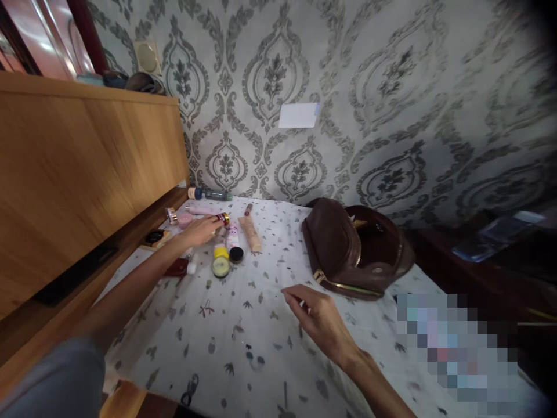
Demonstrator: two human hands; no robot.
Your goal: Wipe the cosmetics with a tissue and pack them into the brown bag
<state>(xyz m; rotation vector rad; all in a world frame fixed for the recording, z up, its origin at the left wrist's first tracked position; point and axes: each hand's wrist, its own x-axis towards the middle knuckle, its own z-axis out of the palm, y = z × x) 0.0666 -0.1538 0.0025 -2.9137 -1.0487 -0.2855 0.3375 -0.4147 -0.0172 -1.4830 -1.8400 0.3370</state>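
Observation:
My left hand (201,230) reaches over a group of cosmetics, its fingers closed on a small dark red jar with gold bands (223,219). Just below are a yellow-and-clear jar (220,266), a round black lid (236,254) and a white-and-pink tube (232,235). A beige tube (250,234) lies to their right. My right hand (317,316) hovers over the patterned sheet (243,325), fingers loosely stretched and holding nothing visible. Beyond it stands a brown leather bag (335,244), unzipped and gaping. Its inside is dark.
A wooden cabinet (91,168) borders the left side. By its base lie a dark red bottle with a white cap (179,267), a pink jar (185,219) and a green-tinted bottle (217,196). The patterned wall (278,75) rises behind; a blurred-out object (456,348) is at right.

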